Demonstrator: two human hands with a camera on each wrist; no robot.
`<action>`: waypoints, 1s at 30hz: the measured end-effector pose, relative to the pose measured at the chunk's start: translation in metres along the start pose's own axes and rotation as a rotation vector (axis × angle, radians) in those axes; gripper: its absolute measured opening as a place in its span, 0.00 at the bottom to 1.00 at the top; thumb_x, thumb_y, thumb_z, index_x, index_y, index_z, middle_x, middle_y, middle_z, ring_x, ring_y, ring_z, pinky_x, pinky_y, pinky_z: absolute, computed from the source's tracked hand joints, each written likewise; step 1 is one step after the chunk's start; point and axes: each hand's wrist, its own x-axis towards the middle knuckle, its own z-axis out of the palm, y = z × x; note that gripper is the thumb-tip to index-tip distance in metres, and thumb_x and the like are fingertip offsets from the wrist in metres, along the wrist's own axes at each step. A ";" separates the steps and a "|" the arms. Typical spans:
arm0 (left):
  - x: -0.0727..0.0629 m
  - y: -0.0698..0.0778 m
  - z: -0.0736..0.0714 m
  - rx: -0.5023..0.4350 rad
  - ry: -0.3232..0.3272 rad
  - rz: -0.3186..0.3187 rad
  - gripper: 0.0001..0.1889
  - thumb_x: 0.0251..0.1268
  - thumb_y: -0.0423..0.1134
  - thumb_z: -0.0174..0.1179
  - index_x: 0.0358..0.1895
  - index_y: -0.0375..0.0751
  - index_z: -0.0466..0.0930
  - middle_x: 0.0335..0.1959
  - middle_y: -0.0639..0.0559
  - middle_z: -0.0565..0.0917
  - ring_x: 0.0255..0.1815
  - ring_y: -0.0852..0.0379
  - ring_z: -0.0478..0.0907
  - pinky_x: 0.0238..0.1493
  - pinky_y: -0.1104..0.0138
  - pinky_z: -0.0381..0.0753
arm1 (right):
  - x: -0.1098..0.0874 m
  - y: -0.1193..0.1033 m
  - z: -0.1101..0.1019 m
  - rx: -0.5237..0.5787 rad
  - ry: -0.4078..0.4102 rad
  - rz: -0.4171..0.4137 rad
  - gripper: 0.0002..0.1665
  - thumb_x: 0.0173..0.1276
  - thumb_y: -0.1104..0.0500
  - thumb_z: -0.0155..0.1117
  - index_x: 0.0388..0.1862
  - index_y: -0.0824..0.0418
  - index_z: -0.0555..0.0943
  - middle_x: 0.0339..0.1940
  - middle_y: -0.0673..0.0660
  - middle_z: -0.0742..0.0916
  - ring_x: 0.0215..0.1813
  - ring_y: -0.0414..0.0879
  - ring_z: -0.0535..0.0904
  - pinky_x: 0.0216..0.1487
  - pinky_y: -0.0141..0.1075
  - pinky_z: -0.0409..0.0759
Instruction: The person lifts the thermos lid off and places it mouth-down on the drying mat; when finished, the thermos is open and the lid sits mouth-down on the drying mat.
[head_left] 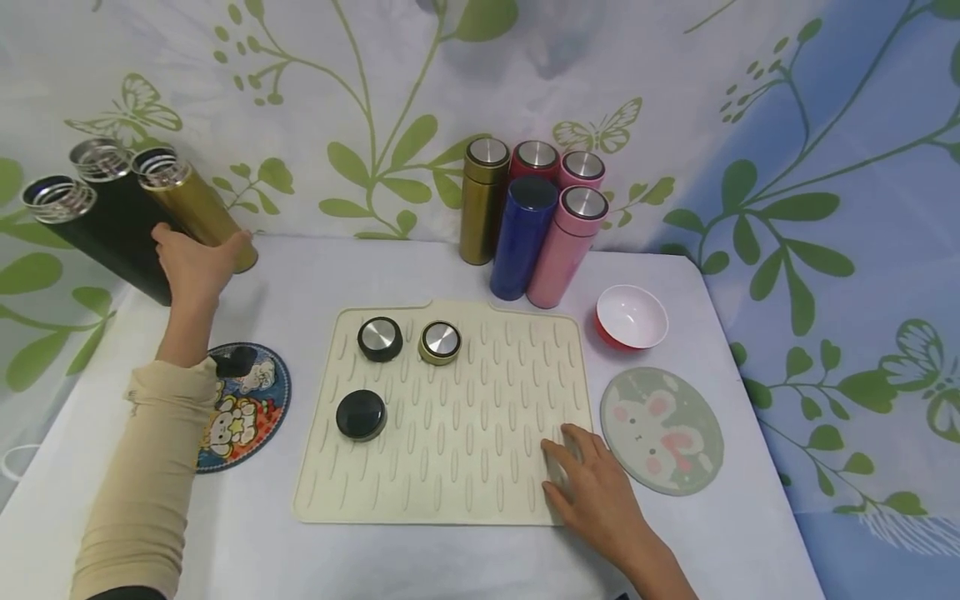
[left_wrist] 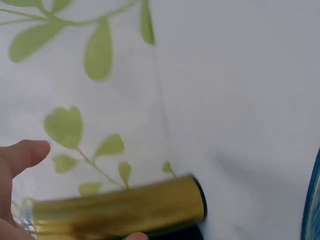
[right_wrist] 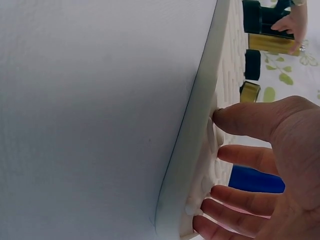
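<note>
My left hand (head_left: 197, 265), thumb and fingers spread, is at the lidless gold thermos bottle (head_left: 202, 208). In the left wrist view the thumb (left_wrist: 31, 152) stands apart from the gold bottle (left_wrist: 120, 207), and a fingertip shows at its lower side. Beside it stand two lidless black bottles (head_left: 112, 233), partly behind the hand. My right hand (head_left: 596, 492) rests with loosely bent fingertips on the right front part of the cream ridged mat (head_left: 480, 492). On that mat lie a black lid with silver top (head_left: 379, 339), a gold lid (head_left: 440, 342) and an all-black lid (head_left: 361, 415).
Several capped bottles, among them a gold one (head_left: 483, 204), a blue one (head_left: 523, 242) and a pink one (head_left: 567, 250), stand by the back wall. A red-and-white bowl (head_left: 632, 317) and a bunny mat (head_left: 662, 431) are at right; a round cartoon mat (head_left: 262, 400) is under the left forearm.
</note>
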 end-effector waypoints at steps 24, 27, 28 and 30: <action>-0.047 0.112 0.178 -0.114 -0.425 0.594 0.43 0.60 0.46 0.72 0.73 0.35 0.60 0.65 0.38 0.76 0.68 0.44 0.70 0.67 0.54 0.68 | -0.003 0.004 0.001 0.028 -0.001 0.036 0.32 0.47 0.58 0.82 0.54 0.57 0.85 0.61 0.64 0.78 0.58 0.59 0.75 0.53 0.53 0.77; -0.047 0.122 0.197 -0.117 -0.436 0.595 0.44 0.59 0.46 0.72 0.74 0.35 0.58 0.65 0.38 0.75 0.69 0.44 0.69 0.67 0.57 0.69 | -0.002 0.003 0.002 0.031 -0.007 0.041 0.32 0.48 0.57 0.82 0.55 0.57 0.85 0.62 0.64 0.77 0.59 0.60 0.75 0.53 0.53 0.77; -0.047 0.124 0.203 -0.109 -0.439 0.594 0.45 0.59 0.46 0.72 0.75 0.35 0.57 0.66 0.38 0.74 0.69 0.44 0.69 0.66 0.57 0.69 | -0.002 0.003 0.002 0.029 -0.008 0.042 0.32 0.48 0.57 0.82 0.55 0.57 0.85 0.62 0.64 0.77 0.59 0.60 0.75 0.52 0.53 0.77; -0.047 0.129 0.213 -0.080 -0.438 0.593 0.46 0.59 0.48 0.72 0.75 0.36 0.56 0.67 0.39 0.73 0.69 0.45 0.69 0.65 0.59 0.70 | -0.002 0.003 0.002 0.031 -0.009 0.050 0.32 0.47 0.58 0.82 0.55 0.57 0.85 0.62 0.64 0.77 0.59 0.60 0.74 0.53 0.54 0.77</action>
